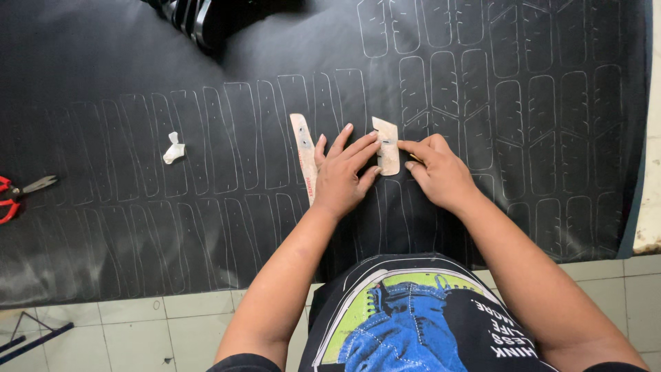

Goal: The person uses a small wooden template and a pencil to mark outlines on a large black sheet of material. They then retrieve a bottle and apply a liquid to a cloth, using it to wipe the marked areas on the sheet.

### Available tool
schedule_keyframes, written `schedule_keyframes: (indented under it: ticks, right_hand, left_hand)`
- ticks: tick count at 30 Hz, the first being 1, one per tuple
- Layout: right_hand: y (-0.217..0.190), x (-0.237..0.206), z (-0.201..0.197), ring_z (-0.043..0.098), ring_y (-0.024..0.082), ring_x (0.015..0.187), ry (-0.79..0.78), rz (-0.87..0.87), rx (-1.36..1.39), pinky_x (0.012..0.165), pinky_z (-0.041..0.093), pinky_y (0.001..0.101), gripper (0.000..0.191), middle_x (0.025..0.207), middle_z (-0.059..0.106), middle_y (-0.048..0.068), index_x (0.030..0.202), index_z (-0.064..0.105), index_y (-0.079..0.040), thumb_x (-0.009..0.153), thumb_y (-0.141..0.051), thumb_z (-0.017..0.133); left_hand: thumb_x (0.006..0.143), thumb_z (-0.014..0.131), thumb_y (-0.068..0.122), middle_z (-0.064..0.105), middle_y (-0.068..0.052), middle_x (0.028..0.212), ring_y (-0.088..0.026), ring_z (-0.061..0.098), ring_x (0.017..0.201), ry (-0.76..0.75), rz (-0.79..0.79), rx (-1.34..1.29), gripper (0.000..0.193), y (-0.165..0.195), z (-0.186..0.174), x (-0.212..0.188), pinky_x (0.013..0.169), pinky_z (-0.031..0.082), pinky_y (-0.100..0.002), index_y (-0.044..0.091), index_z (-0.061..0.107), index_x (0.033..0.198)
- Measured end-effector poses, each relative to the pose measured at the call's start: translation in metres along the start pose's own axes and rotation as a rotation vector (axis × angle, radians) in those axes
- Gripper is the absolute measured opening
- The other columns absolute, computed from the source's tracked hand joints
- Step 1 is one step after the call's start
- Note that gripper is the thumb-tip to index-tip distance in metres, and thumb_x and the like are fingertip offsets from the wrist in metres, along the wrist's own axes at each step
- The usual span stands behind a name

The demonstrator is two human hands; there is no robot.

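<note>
A big black leather sheet (103, 83) lies spread on the floor, covered in traced white outlines of narrow shapes. My left hand (343, 173) rests flat on it, fingers spread, fingertips pressing the lower edge of a small tan cardboard template (388, 141). My right hand (437, 169) is beside it on the right, fingers pinched together at the template's right edge; whether it holds a marker I cannot tell. A second, longer tan template strip (303, 148) lies just left of my left hand, partly under its thumb side.
Red-handled scissors (17, 193) lie at the left edge of the sheet. A crumpled white scrap (173, 149) sits left of centre. A dark ridged object (196, 17) is at the top. Pale floor tiles (138, 331) show below the sheet, with thin dark rods (31, 337) at bottom left.
</note>
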State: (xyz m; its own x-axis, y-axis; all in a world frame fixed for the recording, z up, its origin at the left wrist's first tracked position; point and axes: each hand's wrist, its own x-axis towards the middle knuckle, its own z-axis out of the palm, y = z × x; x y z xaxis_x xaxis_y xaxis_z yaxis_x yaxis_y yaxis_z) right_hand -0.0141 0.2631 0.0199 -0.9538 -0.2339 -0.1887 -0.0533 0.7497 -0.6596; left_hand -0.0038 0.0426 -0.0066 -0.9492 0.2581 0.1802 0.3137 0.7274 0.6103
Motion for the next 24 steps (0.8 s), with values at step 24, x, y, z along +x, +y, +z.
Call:
schedule_keyframes:
  ticks: [24]
  right_hand:
    - [-0.0019, -0.0037, -0.0008, 0.065, 0.023, 0.096, 0.007, -0.020, 0.004, 0.084, 0.053, 0.0378, 0.043, 0.109, 0.059, 0.006, 0.133, 0.068, -0.022, 0.090, -0.018, 0.068]
  left_hand:
    - [0.086, 0.078, 0.027, 0.061, 0.006, 0.145, -0.028, 0.042, 0.148, -0.015, 0.014, 0.004, 0.044, 0.0007, -0.0016, -0.0012, 0.121, 0.015, -0.063, 0.020, 0.069, 0.129]
